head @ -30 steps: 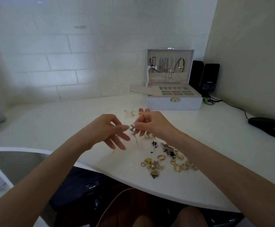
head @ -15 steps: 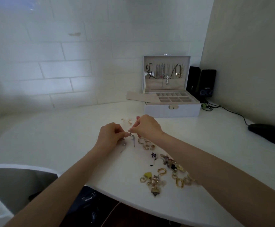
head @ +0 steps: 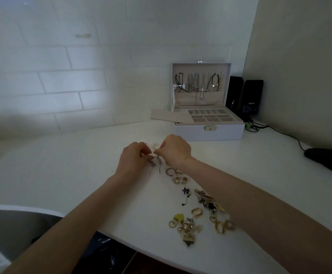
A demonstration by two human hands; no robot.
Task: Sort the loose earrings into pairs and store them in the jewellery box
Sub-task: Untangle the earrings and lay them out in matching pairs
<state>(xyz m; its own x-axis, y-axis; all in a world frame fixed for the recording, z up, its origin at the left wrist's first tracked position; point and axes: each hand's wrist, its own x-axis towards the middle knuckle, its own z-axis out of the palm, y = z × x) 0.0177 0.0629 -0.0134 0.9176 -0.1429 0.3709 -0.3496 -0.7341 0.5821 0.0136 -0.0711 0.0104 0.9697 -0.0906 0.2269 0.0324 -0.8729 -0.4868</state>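
Drop earrings (head: 157, 165): light, wiry, likely easily bent. Left hand (head: 134, 159), right hand (head: 176, 150): each grip pinches their tops, best hold.

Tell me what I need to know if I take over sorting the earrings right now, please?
Left hand: pinches the thin silver drop earrings, low by the table.
Right hand: pinches them too, beside the left.
Jewellery box: open at the back; its compartments look empty.
Done: gold hoops lie grouped near the hands; nothing stored yet.
Left: pair up the loose pile, then store everything.
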